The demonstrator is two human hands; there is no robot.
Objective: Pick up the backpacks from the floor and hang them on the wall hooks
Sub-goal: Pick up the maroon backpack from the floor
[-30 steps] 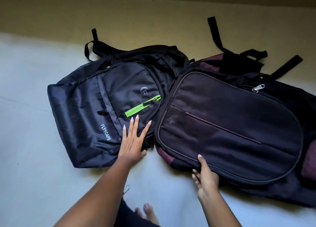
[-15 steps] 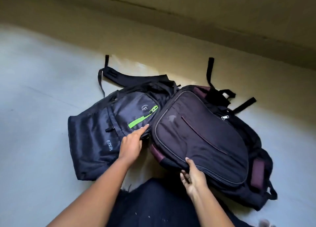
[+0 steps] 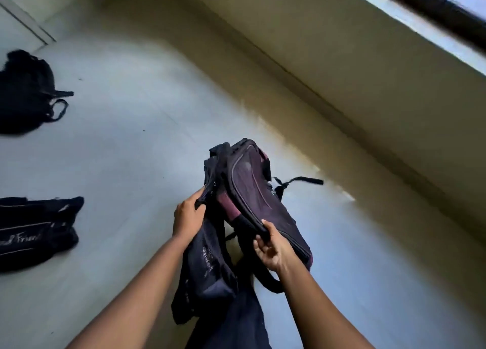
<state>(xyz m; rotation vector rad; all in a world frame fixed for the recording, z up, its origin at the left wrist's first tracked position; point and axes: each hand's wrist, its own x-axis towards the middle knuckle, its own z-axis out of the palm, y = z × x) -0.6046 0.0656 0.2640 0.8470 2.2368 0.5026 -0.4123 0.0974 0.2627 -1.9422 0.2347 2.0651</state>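
While the left hand (image 3: 188, 217) pinches the black bag (image 3: 207, 264) hanging down, the right hand (image 3: 271, 247) grips the maroon bag (image 3: 259, 198), which points up and away.

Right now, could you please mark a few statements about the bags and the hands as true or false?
1. The left hand grips the dark navy backpack. True.
2. The right hand is empty. False: its fingers pinch the edge of the maroon backpack.
3. Both held backpacks lie flat on the floor. False: both are lifted off it.
4. Two more dark bags lie on the floor at the left, a black bag and a bag with white lettering. True.
5. A backpack already hangs on a wall hook. False: no hook is in view.
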